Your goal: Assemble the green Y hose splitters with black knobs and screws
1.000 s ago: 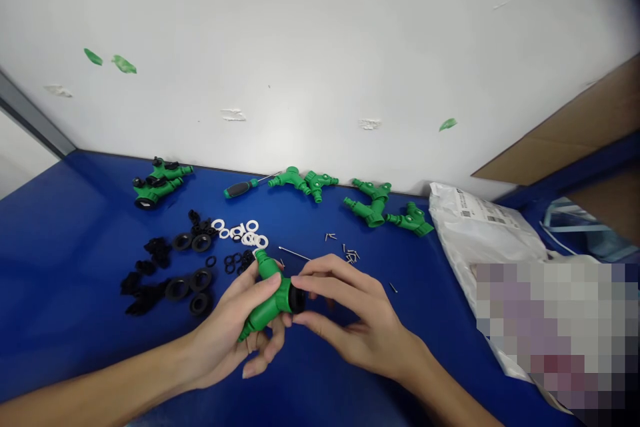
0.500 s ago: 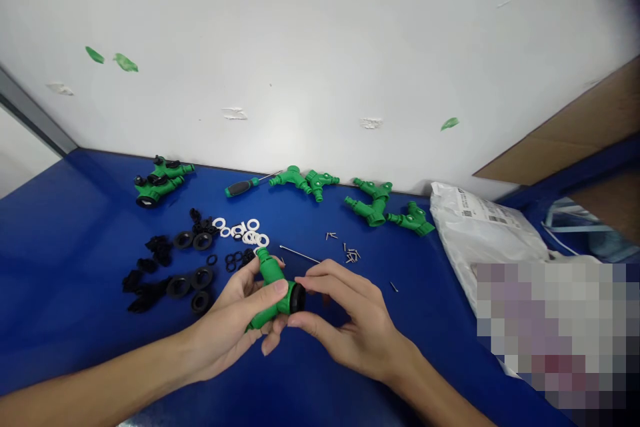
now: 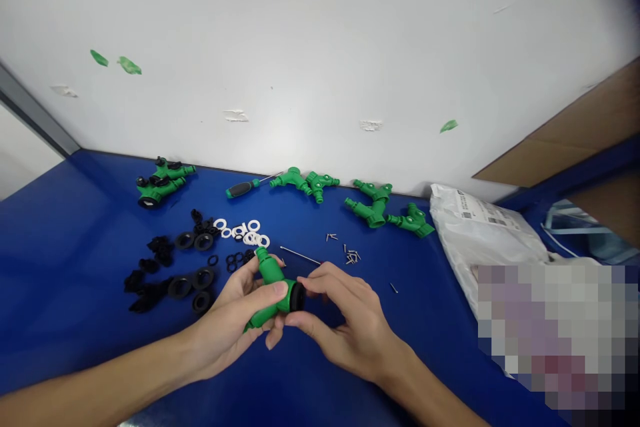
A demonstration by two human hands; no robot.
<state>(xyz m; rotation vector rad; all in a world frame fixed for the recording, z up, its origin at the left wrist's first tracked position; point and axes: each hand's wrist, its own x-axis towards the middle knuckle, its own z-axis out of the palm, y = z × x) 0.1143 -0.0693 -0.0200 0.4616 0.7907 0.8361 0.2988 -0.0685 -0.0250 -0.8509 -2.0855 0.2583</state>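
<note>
Wrapped right round the body, the left hand [image 3: 225, 323] had a firm hold on the green plastic hose splitter [image 3: 273, 273], out over the blue workbench [image 3: 60, 280]! The right hand [image 3: 345, 327] came in from the other side, pinching the black ring [image 3: 298, 297] on the splitter's end in a narrow, nearly closed hold! Just beyond lay white washers [image 3: 245, 230], small black O-rings [image 3: 231, 261], black collars [image 3: 180, 287] and a thin metal rod [image 3: 300, 255], with loose screws [image 3: 353, 255] farther right. A black-and-green screwdriver [image 3: 241, 189] sat back by the wall among more green splitters [image 3: 370, 207]. The danger looked like that light pinch: a slip or a twist at a bad angle could have popped the ring free, sending it into the washers or scattering those small parts. On the right lay a white plastic bag [image 3: 480, 213] with a printed label, its writing too small to read, and no brand could be made out on the splitters
</note>
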